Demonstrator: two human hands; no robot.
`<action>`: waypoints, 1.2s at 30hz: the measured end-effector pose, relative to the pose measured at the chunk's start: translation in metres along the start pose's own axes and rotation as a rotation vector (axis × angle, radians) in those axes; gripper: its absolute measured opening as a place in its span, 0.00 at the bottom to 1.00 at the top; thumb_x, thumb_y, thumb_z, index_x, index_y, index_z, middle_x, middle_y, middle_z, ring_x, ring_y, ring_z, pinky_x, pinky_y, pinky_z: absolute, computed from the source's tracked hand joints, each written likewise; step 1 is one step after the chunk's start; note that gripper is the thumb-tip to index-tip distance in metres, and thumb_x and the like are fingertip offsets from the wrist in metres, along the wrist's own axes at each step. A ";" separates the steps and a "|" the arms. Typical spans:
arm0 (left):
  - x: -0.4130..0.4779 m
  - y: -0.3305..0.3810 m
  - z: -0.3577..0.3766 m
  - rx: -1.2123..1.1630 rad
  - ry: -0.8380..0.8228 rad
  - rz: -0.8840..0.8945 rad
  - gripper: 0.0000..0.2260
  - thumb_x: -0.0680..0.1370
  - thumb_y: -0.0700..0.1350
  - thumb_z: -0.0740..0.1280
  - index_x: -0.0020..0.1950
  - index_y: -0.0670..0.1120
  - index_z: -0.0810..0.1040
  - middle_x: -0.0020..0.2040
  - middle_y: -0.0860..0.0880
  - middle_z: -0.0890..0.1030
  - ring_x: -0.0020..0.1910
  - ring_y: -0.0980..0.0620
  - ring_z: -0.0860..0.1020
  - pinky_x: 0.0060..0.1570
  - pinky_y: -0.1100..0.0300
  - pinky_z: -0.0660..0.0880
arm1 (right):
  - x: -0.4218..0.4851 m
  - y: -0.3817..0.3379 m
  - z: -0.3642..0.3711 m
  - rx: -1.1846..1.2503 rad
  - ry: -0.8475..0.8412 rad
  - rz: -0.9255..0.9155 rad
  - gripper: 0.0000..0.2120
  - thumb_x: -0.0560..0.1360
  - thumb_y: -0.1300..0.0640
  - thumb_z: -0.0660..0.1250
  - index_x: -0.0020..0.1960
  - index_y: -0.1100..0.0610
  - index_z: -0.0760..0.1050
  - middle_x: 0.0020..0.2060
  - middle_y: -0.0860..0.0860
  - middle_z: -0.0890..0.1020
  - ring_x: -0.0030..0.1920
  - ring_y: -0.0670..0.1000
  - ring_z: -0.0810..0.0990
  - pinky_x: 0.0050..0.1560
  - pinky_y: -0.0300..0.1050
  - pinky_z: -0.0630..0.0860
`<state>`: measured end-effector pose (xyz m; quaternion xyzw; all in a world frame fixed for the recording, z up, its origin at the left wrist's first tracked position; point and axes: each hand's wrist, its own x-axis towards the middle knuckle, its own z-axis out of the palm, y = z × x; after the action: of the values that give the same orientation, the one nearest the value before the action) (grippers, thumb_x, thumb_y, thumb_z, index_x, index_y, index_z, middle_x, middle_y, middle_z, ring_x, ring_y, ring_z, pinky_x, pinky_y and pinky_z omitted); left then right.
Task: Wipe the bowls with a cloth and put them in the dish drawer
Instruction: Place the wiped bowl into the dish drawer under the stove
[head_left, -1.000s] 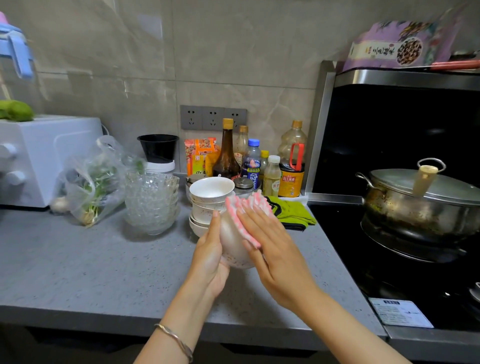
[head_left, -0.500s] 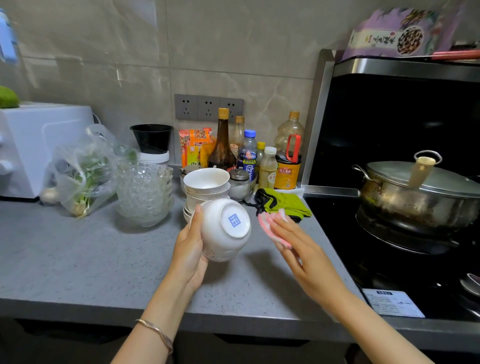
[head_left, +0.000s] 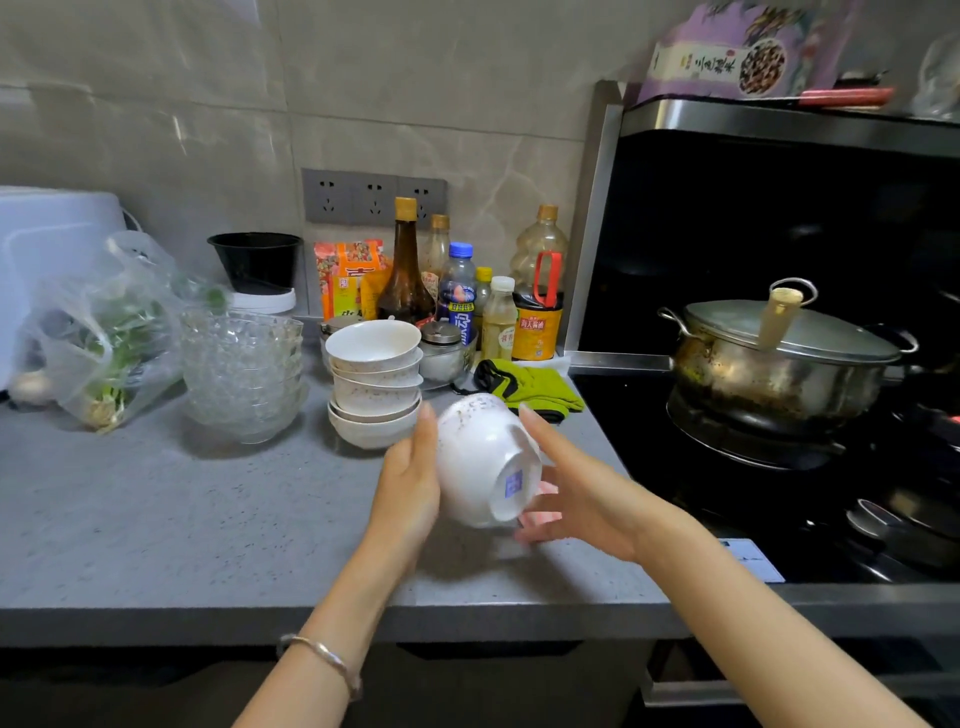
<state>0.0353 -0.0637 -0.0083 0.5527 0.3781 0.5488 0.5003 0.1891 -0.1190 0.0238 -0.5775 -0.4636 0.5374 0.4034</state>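
Note:
A white bowl (head_left: 480, 452) with a blue mark on its base hangs tilted over the grey counter (head_left: 208, 530), base toward me. My left hand (head_left: 410, 478) holds it by its left side. My right hand (head_left: 576, 493) is against the bowl's right side and holds a pink cloth (head_left: 543, 517), mostly hidden between palm and bowl. A stack of several white speckled bowls (head_left: 374, 384) stands just behind on the counter. No drawer is in view.
A stack of glass bowls (head_left: 241, 374) and a bag of greens (head_left: 98, 338) sit to the left. Bottles (head_left: 467, 296) line the wall. A green cloth (head_left: 530, 387) lies behind the bowl. A lidded steel pot (head_left: 779, 353) is on the stove at right.
The right hand with the pink cloth came off the bowl, then returned to the bowl's right side. The left hand turned the bowl so its base faces me.

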 end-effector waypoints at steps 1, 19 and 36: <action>-0.004 0.002 0.004 0.071 -0.055 0.080 0.32 0.76 0.65 0.53 0.47 0.37 0.80 0.42 0.45 0.82 0.40 0.53 0.78 0.41 0.58 0.72 | -0.001 -0.002 -0.001 0.010 -0.005 0.025 0.36 0.61 0.25 0.64 0.61 0.46 0.76 0.58 0.54 0.81 0.56 0.57 0.81 0.50 0.51 0.80; -0.076 0.017 0.040 -0.371 -0.606 -0.618 0.25 0.71 0.62 0.64 0.63 0.51 0.73 0.57 0.42 0.81 0.50 0.43 0.83 0.42 0.51 0.82 | -0.091 0.068 -0.015 -0.002 0.340 -0.509 0.36 0.63 0.44 0.73 0.67 0.47 0.63 0.62 0.48 0.72 0.59 0.43 0.76 0.52 0.38 0.76; -0.157 -0.110 0.043 -0.172 -0.568 -0.695 0.20 0.75 0.48 0.69 0.66 0.57 0.70 0.61 0.46 0.77 0.53 0.43 0.82 0.45 0.49 0.81 | -0.094 0.262 -0.090 0.495 0.642 0.033 0.32 0.76 0.48 0.67 0.75 0.59 0.59 0.63 0.52 0.73 0.61 0.52 0.76 0.53 0.45 0.77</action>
<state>0.0748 -0.1982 -0.1459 0.4781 0.3420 0.2043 0.7827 0.3065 -0.2715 -0.1966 -0.6088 -0.1617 0.4315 0.6458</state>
